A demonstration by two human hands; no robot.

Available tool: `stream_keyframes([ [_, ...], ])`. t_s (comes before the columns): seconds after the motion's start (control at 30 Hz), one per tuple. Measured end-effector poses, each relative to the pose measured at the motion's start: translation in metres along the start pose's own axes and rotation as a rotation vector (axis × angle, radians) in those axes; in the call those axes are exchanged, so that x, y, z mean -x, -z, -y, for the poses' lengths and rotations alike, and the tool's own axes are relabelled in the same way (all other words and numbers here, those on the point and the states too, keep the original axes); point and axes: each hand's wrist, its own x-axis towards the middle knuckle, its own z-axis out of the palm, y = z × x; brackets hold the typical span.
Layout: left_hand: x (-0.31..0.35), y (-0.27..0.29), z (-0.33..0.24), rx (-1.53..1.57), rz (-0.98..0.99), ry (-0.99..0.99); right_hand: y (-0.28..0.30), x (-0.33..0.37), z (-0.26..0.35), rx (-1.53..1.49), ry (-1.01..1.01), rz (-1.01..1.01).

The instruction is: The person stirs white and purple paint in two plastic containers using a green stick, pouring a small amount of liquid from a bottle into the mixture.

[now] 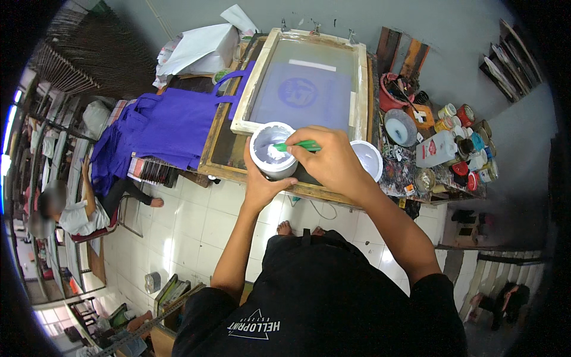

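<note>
My left hand is wrapped round a white plastic tub, tilting its mouth into view over the table's near edge. Whitish paste coats the tub's inner wall. In my right hand is a green-handled spatula, pinched between thumb and fingers, its tip inside the tub with white paste on it. A round white lid lies just beyond my right wrist. Behind the tub rests a wooden-framed printing screen, its mesh showing a round emblem. Beneath the screen's left side sits a purple tote bag with its handles showing.
Purple cloth spreads to the left. On the right stand a red bucket, a clear jug, a round pale container and several small paint jars. A seated person is at far left. White tiles cover the floor.
</note>
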Motion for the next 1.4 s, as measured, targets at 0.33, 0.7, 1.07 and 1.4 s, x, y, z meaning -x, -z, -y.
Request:
stream_keyframes([
  [0.33,-0.002,0.022,-0.006,-0.103,0.306,0.037,0.037,-0.006,0.018,0.075,0.003,0.333],
  [0.7,0.03,0.021,0.022,-0.184,0.178,-0.034,0.04,-0.011,0.037,0.164,0.116,0.431],
  [1.07,-0.007,0.039,0.035,-0.296,0.459,-0.307,0.043,-0.007,0.056,0.262,0.093,0.417],
  [1.4,-0.01,0.049,0.041,0.028,0.454,-0.341,0.033,0.001,0.043,0.235,0.083,0.437],
])
